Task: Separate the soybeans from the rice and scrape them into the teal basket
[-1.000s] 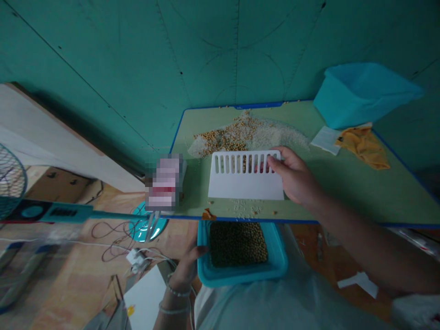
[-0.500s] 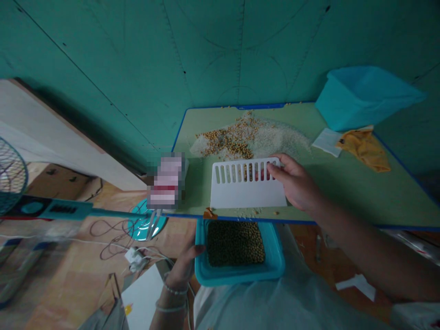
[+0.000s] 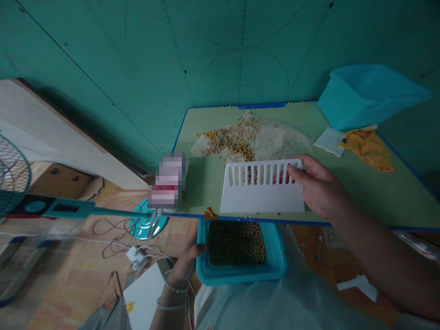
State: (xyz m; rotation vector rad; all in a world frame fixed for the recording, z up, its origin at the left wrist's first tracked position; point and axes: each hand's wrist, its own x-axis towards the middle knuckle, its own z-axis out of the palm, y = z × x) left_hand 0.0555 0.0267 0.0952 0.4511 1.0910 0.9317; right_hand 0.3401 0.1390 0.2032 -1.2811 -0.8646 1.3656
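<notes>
Right hand (image 3: 321,188) grips the right end of a white slotted panel (image 3: 263,199), thumb on the near face and fingers curled behind, their tips showing through the slots. The openings seem to make a handle, leaving the plain long edge free to face the person, close to the blue border of the table (image 3: 371,197). Whether that edge touches the surface is hard to tell in this dim, slightly soft view.

Left hand (image 3: 190,259), with bracelets at the wrist, holds a teal basin (image 3: 280,270) by its left side, thumb over the rim. The basin sits at the person's lap, against pale clothing (image 3: 240,302), just under the table edge and below the panel; the hand probably steadies it there, where it could catch anything dropping over. Inside lie dark green beans (image 3: 225,247), with tan beans (image 3: 259,243) toward the side away from the left hand.

Beyond the panel, ahead of the right hand, spread loose tan beans (image 3: 237,144) and small white grains (image 3: 283,137), partly mixed. A few grains lie just in front of the panel.

Farther out, past the right hand, stand a blue bin (image 3: 347,105) and an orange cloth (image 3: 369,149), apparently set aside from the grains.
</notes>
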